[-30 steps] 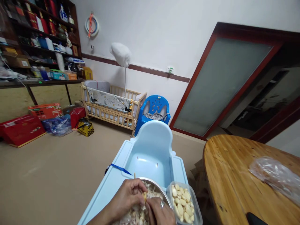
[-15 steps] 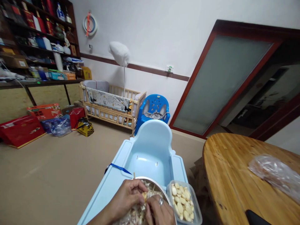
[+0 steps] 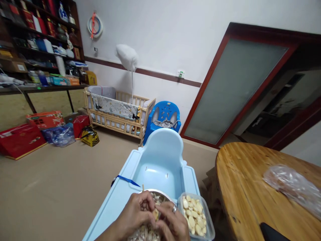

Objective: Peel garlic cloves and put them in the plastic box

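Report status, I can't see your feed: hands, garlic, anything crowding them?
Left hand and right hand pinch one garlic clove over the metal bowl. Tub of peeled cloves sits beside the right hand.

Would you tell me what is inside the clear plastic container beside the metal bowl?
The clear plastic container holds a heap of pale peeled garlic cloves, open with no lid on it. Its bottom is hidden under the cloves, and its near end runs out of the picture.
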Action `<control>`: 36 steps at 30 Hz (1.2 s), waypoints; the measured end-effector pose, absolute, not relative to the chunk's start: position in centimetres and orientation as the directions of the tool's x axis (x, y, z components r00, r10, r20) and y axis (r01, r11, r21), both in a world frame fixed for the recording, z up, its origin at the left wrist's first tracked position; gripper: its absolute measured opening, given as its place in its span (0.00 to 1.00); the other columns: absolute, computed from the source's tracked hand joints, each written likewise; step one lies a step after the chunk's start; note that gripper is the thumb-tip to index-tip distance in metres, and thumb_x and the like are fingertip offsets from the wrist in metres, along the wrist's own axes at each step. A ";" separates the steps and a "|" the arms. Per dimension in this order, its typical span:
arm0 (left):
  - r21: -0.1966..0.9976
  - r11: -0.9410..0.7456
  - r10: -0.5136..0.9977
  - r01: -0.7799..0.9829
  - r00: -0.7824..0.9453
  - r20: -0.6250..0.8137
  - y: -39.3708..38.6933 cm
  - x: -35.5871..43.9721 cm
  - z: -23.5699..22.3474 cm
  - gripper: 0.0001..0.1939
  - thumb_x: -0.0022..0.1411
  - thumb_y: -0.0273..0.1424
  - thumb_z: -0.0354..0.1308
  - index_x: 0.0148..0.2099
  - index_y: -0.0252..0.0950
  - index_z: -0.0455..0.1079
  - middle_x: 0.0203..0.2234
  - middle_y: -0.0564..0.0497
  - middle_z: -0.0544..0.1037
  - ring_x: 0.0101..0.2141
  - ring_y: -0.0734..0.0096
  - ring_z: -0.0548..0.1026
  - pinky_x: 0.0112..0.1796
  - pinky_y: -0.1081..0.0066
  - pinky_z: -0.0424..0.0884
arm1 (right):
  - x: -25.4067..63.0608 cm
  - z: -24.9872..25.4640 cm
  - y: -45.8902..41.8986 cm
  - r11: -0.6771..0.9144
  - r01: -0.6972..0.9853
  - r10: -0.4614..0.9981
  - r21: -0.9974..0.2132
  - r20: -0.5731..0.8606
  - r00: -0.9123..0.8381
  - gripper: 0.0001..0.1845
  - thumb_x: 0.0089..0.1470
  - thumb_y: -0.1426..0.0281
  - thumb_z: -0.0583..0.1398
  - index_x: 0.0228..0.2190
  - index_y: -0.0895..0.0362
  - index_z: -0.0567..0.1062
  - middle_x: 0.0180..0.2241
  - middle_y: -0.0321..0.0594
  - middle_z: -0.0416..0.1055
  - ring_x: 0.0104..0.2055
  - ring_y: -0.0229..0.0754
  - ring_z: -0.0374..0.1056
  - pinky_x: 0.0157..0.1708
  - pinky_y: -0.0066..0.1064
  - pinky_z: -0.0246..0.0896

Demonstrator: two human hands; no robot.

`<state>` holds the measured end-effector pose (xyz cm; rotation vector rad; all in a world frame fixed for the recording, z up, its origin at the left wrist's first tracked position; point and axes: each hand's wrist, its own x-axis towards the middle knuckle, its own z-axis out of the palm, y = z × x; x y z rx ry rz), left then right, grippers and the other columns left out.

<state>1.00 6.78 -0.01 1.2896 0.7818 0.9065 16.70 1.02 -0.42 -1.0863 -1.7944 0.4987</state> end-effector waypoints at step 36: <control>0.757 -0.612 0.739 0.229 0.508 0.443 5.9 0.8 -0.1 0.10 0.56 0.24 0.50 0.25 0.35 0.70 0.20 0.51 0.76 0.23 0.73 0.72 0.28 0.78 0.63 | 16.0 -4.8 2.2 0.543 0.787 0.530 -0.295 0.847 -0.048 0.12 0.57 0.66 0.52 0.36 0.56 0.75 0.24 0.43 0.74 0.26 0.42 0.71 0.24 0.30 0.70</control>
